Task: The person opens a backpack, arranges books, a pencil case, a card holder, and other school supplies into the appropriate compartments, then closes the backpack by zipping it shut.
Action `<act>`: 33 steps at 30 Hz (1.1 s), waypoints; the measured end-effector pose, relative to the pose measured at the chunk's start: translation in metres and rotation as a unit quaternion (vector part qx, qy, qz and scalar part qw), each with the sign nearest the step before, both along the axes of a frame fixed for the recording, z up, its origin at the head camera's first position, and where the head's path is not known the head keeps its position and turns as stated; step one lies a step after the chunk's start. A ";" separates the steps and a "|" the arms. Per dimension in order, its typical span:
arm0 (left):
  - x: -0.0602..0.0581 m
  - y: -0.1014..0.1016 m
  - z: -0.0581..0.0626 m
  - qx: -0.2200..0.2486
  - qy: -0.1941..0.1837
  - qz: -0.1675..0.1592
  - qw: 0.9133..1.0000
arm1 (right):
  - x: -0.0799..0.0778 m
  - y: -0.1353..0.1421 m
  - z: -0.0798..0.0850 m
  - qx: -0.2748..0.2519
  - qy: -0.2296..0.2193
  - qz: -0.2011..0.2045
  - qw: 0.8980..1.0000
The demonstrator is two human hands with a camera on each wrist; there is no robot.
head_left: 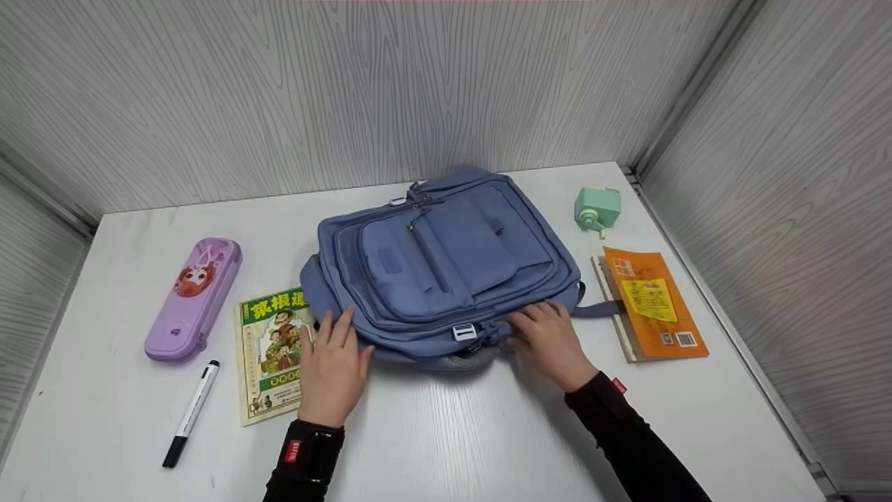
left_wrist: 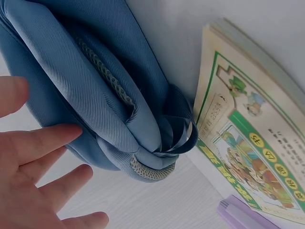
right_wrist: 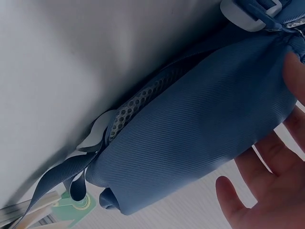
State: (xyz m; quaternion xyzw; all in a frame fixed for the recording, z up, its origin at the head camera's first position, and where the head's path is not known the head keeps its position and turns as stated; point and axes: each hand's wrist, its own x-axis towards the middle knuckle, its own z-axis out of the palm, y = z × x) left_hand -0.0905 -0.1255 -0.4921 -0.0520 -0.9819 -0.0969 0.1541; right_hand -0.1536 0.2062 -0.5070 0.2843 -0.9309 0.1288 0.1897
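A blue backpack [head_left: 453,251] lies flat on the white table, its zipped front pockets facing up. My left hand [head_left: 334,373] rests at the backpack's near left edge, fingers straight and spread, as the left wrist view also shows. Against the near right side, my right hand [head_left: 550,341] touches the bag with its fingers over the upper edge and the thumb [right_wrist: 295,76] on the side. In the head view, the left hand partly covers a green-and-cream book [head_left: 272,362]. A strap [head_left: 598,309] runs from the bag towards an orange book [head_left: 662,307].
At the left lie a purple pencil case [head_left: 191,300] and a black-and-white marker [head_left: 191,415]. The orange book lies over another book at the right. Behind it stands a small mint-green device [head_left: 598,209] with a crank. Wood-grain panels [head_left: 334,90] border the table.
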 end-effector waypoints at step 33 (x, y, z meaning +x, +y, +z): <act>-0.041 0.178 0.000 -0.071 0.131 -0.067 0.987 | 0.004 -0.011 -0.007 -0.034 0.035 -0.005 0.999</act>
